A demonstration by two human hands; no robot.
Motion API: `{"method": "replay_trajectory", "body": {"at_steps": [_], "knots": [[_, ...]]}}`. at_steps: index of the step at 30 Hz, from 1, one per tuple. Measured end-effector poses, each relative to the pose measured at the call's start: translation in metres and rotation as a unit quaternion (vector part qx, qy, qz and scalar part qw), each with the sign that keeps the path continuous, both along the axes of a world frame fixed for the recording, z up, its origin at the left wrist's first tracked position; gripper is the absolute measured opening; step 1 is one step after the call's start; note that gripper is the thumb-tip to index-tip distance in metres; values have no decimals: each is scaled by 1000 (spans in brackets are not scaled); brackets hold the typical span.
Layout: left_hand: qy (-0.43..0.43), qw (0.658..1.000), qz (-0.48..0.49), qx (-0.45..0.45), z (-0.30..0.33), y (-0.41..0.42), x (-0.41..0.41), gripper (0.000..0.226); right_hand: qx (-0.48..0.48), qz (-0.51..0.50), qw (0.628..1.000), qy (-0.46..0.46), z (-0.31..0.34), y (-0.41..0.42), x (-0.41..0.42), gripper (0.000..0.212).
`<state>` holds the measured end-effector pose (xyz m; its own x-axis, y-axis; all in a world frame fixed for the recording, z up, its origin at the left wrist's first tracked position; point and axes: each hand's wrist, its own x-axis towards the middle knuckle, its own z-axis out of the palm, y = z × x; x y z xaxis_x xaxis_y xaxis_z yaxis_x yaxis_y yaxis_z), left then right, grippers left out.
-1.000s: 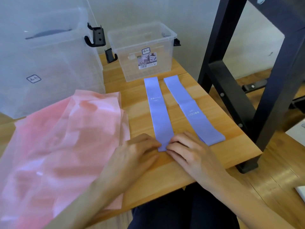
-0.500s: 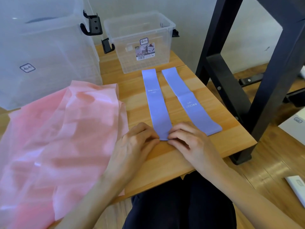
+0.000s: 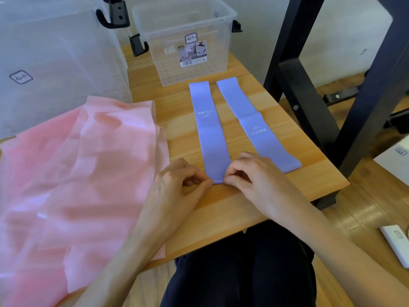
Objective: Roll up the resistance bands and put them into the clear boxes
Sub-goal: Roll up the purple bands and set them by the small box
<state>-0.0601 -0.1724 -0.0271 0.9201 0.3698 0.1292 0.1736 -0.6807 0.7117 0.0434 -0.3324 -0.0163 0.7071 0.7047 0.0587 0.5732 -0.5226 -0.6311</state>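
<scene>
Left side: I see pink sheets (image 3: pixel 77 173) covering the table (image 3: pixel 177 103), backed by a large clear box (image 3: pixel 62 52).
Ahead: small clear box (image 3: pixel 188 38) stands open-topped just past the two purple bands (image 3: pixel 210 129).
Right side: black frame leg (image 3: pixel 309 103) stands close beside the table edge.
Free room: bare wood between sheets and bands.

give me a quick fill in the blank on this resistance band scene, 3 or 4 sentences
1. Both hands pinch the near end of the ____ of the two purple bands, the left band.
2. The word printed on the right band is ____.
3. The left hand lies beside a heap of ____ sheets.
4. The small clear box beyond the bands holds ____ bands.

Missing words: left; Light; pink; no
</scene>
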Motion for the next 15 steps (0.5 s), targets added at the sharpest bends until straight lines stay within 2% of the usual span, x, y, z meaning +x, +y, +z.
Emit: {"method": "replay_trajectory", "body": {"at_steps": [10,15], "knots": [[83,996,13,26,11,-3,17,16,-84,-51,994,45,17,9,4,13],[63,996,26,50,11,-5,16,22,-17,-64,997,24,9,7,3,17]]}}
